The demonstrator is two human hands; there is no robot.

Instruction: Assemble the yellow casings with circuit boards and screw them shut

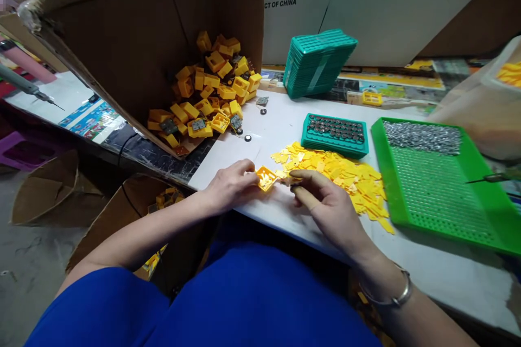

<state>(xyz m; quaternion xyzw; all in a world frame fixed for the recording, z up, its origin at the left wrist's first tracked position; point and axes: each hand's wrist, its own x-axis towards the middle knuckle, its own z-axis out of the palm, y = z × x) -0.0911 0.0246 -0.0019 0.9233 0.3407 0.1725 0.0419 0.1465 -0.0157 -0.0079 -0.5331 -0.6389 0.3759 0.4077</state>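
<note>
My left hand (231, 184) pinches the left edge of a small open yellow plastic case (266, 178), its hollow side facing up over the white tabletop. Just right of it, my right hand (325, 200) has thumb and forefinger closed together around something small and dark, too small to name. Flat yellow plastic pieces (342, 173) lie in a loose heap beside and behind my right hand. Behind that heap sits a teal tray (336, 150) with rows of round dark metal parts.
A tipped cardboard box (118, 38) spills yellow cases with circuit boards (211, 92) at the left. Stacked teal trays (317, 62) stand behind. On the right, a green basket (439, 195) holds metal screws (423, 138), with a screwdriver tip (488, 178) above it.
</note>
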